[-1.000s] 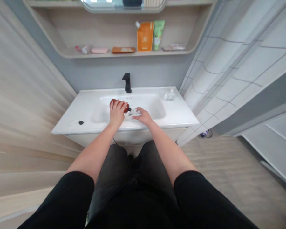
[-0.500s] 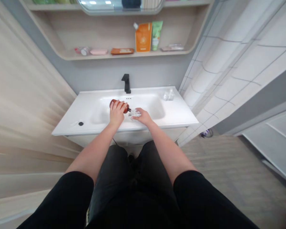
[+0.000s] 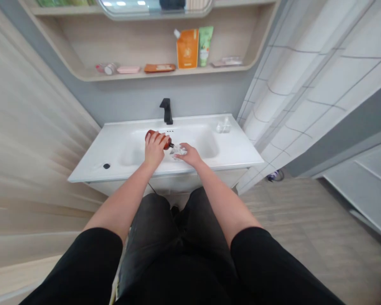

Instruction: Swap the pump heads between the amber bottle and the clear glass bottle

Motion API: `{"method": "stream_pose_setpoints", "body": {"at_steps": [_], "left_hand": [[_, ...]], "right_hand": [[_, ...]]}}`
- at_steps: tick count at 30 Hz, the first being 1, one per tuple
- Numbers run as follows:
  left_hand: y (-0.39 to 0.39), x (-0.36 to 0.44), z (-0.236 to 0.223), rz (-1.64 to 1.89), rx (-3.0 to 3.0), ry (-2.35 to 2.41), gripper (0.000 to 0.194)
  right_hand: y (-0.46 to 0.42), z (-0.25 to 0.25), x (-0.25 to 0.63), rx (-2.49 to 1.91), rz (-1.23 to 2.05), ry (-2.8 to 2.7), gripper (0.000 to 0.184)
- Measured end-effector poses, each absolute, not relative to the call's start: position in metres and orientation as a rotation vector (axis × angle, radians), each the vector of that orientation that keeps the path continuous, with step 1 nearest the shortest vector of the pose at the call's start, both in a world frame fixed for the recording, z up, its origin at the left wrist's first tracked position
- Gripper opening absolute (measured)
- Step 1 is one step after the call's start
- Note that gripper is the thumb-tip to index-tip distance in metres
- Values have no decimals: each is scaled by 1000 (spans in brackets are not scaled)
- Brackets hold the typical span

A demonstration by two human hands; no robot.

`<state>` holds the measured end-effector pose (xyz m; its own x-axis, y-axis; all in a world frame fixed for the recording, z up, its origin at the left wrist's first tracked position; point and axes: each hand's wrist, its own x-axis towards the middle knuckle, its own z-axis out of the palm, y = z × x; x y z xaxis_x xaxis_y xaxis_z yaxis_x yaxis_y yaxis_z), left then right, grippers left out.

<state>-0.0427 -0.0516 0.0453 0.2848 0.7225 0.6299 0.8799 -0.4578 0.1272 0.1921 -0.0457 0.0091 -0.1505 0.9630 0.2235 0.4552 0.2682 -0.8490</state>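
My left hand [image 3: 154, 148] is closed round a reddish-brown bottle [image 3: 150, 134], tipped with its dark neck down to the right. That neck meets the mouth of a small clear container [image 3: 178, 151], which my right hand [image 3: 190, 155] grips from the right side. Both are held over the front of the white sink [image 3: 206, 133]. Whether liquid is flowing between them is too small to tell. On the counter at the left lies a small black cap [image 3: 106, 166].
Behind the basin stands a black faucet [image 3: 167, 111]. Small clear bottles [image 3: 224, 126] sit on the counter's right. The shelf above [image 3: 130, 40] carries an orange pouch [image 3: 187, 48], a green tube [image 3: 205, 45] and a pink soap-like bar [image 3: 128, 69]. A curtain [image 3: 34, 148] hangs at the left.
The view has shifted slightly. My hands keep nearly the same pose, bottle tilted against the clear container, with the bottle perhaps a little steeper.
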Motion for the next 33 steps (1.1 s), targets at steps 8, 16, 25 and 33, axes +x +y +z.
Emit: {"method": "stream_pose_setpoints", "body": {"at_steps": [8, 16, 25, 33], "left_hand": [[-51, -42, 55, -915, -2362, -1460, 58], [-47, -43, 58, -868, -2362, -1399, 59], [-46, -42, 62, -826, -2358, -1398, 57], [-44, -41, 65, -832, -2363, -1365, 56]], "right_hand": [[-44, 8, 192, -1309, 796, -1730, 73], [-41, 0, 192, -1279, 790, -1705, 76], [-40, -2, 193, -1248, 783, -1679, 78], [-38, -4, 193, -1238, 782, -1660, 79]]}}
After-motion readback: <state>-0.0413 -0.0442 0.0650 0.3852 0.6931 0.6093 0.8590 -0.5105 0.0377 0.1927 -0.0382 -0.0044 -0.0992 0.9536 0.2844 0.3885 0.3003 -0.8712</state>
